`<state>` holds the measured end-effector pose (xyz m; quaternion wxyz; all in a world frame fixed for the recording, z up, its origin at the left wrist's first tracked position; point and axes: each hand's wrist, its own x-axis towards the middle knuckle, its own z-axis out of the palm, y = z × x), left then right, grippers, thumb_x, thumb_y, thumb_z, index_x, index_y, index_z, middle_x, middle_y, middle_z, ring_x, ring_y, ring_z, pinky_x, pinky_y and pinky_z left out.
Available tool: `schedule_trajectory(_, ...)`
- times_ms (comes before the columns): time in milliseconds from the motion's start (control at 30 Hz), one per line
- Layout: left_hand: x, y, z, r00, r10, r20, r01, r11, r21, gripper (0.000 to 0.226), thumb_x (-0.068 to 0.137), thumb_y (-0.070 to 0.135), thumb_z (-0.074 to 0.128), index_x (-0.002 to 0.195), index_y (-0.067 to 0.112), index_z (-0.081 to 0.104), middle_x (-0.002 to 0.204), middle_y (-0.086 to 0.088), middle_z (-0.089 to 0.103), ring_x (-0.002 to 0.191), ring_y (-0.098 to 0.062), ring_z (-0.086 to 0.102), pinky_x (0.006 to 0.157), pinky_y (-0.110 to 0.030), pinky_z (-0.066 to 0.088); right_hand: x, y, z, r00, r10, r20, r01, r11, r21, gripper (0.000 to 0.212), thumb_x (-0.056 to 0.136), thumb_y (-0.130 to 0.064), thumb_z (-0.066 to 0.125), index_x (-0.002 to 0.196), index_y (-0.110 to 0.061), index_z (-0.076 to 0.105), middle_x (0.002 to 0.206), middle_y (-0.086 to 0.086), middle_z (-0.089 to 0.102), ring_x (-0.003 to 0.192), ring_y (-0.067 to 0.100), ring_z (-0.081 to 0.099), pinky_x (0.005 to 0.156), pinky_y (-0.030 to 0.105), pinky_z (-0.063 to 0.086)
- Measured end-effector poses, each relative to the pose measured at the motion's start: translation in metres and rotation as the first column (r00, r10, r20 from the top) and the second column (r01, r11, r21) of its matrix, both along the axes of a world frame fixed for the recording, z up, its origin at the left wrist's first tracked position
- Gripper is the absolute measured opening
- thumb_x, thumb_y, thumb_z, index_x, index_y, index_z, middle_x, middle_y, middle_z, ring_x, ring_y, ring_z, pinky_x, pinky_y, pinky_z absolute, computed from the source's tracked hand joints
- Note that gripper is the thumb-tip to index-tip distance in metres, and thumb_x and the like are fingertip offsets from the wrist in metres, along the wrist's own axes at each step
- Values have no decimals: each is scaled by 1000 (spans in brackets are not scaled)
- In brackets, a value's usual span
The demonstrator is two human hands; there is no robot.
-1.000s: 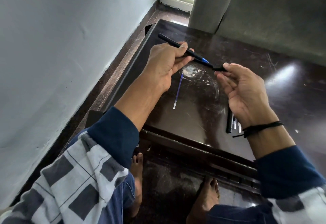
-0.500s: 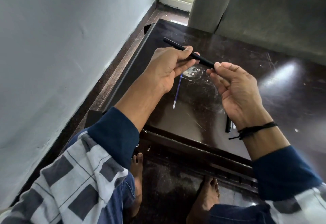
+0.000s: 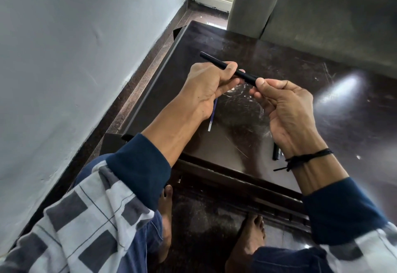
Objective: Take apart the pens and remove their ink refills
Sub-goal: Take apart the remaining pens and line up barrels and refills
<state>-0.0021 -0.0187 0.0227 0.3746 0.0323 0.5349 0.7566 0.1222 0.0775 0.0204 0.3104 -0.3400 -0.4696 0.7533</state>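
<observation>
Head view, single frame. My left hand (image 3: 206,85) grips the black pen (image 3: 247,77) around its barrel, thumb on top and fingers curled beneath. My right hand (image 3: 285,105) pinches the pen's near end between thumb and fingertips. The pen is held in the air above the tabletop (image 3: 343,122), slanting away to the left, and it reads as one closed piece with no gap or refill showing.

Done, as I judge it: one blue refill (image 3: 211,120) lies loose on the tabletop just below my left hand, so at least one pen seems finished.

Left: this pen, not yet apart. Some dark pen pieces (image 3: 276,154) lie beside my right wrist, mostly hidden. I cannot tell whether they are whole pens or emptied barrels.
</observation>
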Motion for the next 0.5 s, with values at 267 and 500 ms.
schedule_trajectory(267, -1, 3, -6, 999, 31, -13, -31, 999, -34, 11, 91, -1, 69, 99, -10, 70, 106, -28, 73, 89, -31, 76, 78, -30, 63, -3, -2, -2, 1000, 12, 22, -12, 1000, -2, 19, 83, 3, 78, 78, -6, 62, 81, 12, 71, 68, 20, 72, 67, 20, 59)
schedule_trajectory(500, -10, 4, -10, 983, 176, -51, -180, 980, -87, 20, 91, -9, 65, 109, 1, 62, 104, -24, 72, 95, -29, 75, 80, -29, 62, -8, 14, -15, 991, -87, 105, 71, 988, 140, 19, 83, -3, 82, 88, -3, 64, 70, 7, 70, 66, 20, 71, 65, 24, 58)
